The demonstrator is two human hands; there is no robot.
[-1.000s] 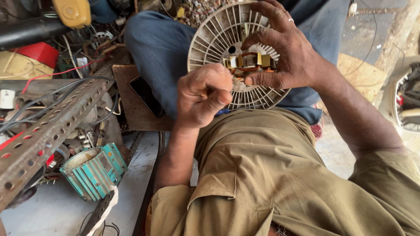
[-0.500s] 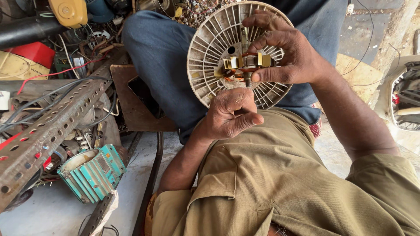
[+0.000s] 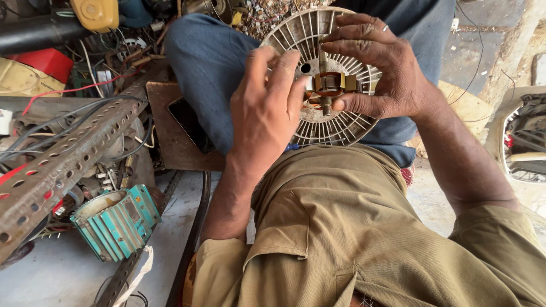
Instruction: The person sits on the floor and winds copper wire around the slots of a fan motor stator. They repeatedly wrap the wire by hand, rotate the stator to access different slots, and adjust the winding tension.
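I've got the round white grille (image 3: 318, 122) up in front of me, face toward me, above my lap and in front of my blue-jeaned knee (image 3: 210, 68). My right hand (image 3: 384, 71) wraps it from the right edge, fingers curled over the top and thumb under the hub, so that hand is gripping the grille and pinning the little brass-and-copper motor block (image 3: 330, 84) at the centre. A thin metal shaft (image 3: 324, 62) runs straight up and down through that block, so the long axis is vertical in my view, lying along the grille's face. My left hand (image 3: 267, 108) comes in from the left and below, fingers spread and loosely bent, holding nothing, fingertips (image 3: 296, 85) touching or just beside the block's left side; I can't tell whether they press on it. So the block sits between my two hands, right thumb closest underneath, left fingertips next. Off to my left, well apart, lie a teal finned motor housing (image 3: 116, 222) and a perforated angle bar (image 3: 62, 165).
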